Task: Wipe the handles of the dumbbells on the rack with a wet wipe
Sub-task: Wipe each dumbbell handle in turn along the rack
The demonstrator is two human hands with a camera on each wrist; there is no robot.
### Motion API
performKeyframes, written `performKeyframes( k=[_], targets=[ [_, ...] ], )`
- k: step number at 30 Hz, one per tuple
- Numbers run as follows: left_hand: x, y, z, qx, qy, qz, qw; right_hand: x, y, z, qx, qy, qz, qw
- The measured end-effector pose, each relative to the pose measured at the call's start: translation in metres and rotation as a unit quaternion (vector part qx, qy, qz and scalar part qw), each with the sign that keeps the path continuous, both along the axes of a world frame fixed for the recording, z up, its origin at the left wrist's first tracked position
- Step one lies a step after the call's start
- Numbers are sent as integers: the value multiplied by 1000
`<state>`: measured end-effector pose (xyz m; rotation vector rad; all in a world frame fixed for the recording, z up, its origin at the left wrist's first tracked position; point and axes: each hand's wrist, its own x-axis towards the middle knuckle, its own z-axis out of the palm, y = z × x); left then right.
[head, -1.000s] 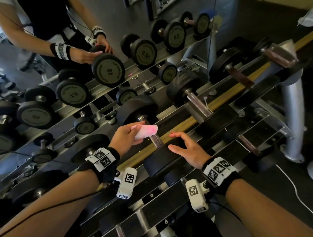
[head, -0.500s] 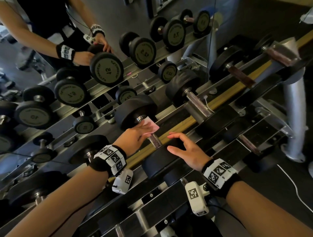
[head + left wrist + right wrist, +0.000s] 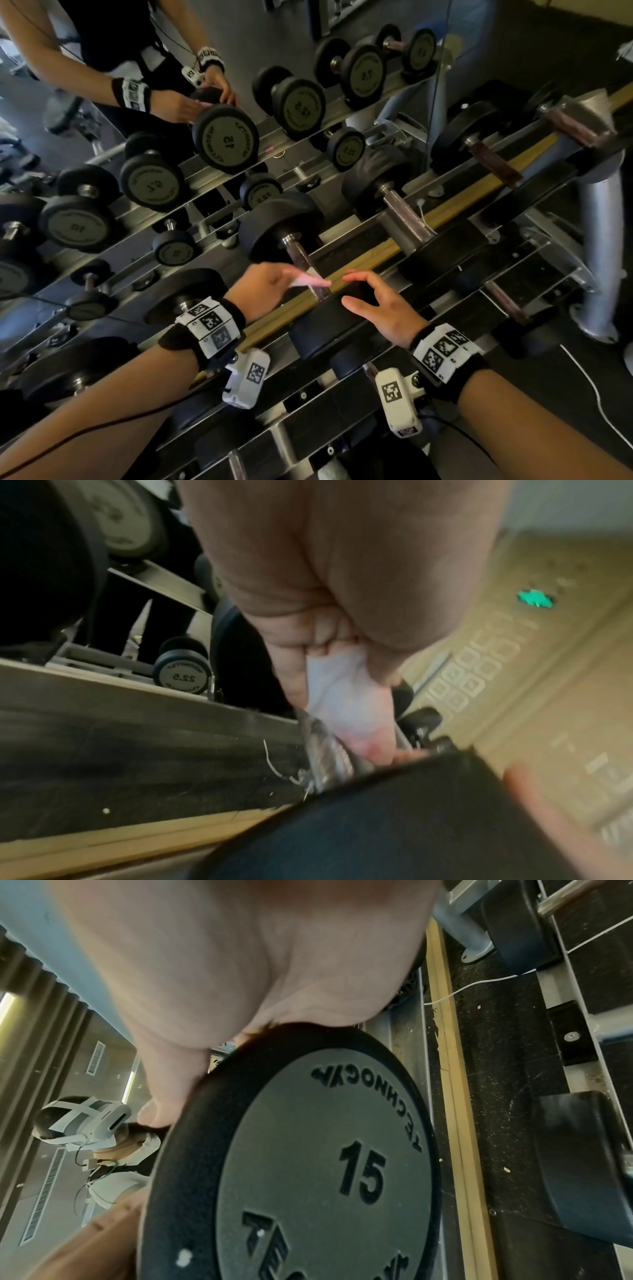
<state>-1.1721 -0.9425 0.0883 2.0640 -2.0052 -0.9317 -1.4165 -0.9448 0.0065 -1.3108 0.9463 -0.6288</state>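
Note:
A black 15 dumbbell lies on the upper tier of the rack [image 3: 373, 253], and its knurled metal handle [image 3: 301, 255] runs toward me. My left hand [image 3: 305, 279] pinches a white wet wipe [image 3: 310, 281] and presses it on the handle's near end. In the left wrist view the wipe [image 3: 342, 696] sits between thumb and fingers against the handle [image 3: 329, 753]. My right hand [image 3: 346, 287] rests on the dumbbell's near head [image 3: 325, 322], fingers loosely arched. The right wrist view shows my palm on the rim of that head [image 3: 325, 1164].
More dumbbells sit on the same tier, one on the right [image 3: 406, 219] and one on the left [image 3: 186, 294]. A mirror [image 3: 274, 31] behind the rack reflects me and the weights. A lower tier [image 3: 308, 431] lies below my wrists. A grey rack leg [image 3: 603, 260] and a white cable [image 3: 589, 380] are at right.
My left hand brought the wipe down onto the handle and slid it along toward the near head. The right hand stayed on the near head.

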Motion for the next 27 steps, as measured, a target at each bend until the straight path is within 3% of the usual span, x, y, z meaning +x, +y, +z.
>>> performKeyframes(
  k=[3, 6, 9, 12, 15, 18, 23, 25, 27],
  targets=[
    [6, -9, 0, -135, 71, 149, 977, 0, 0, 0, 7, -11, -2, 1000],
    [3, -9, -3, -215, 68, 167, 960, 1, 0, -2, 4, -16, -5, 1000],
    [-9, -3, -17, -112, 44, 37, 992, 1, -1, -3, 5, -18, -2, 1000],
    [-13, 2, -33, -20, 3, -48, 999, 1, -1, -5, 4, -20, -5, 1000],
    [-8, 4, -33, -17, 24, -57, 998, 2, -1, -6, 0, -22, -12, 1000],
    [-1, 9, -35, -15, 3, -106, 994, 2, -1, -6, 3, -30, -9, 1000],
    [4, 16, -34, 40, -20, -118, 992, 1, -1, -5, 29, -34, -5, 999],
    [2, 20, -31, 69, 4, -110, 991, 0, -1, -4, 33, -33, -3, 999],
    [0, 22, -27, 104, 83, -37, 990, 1, 0, -2, 39, -41, -4, 998]
  ],
)
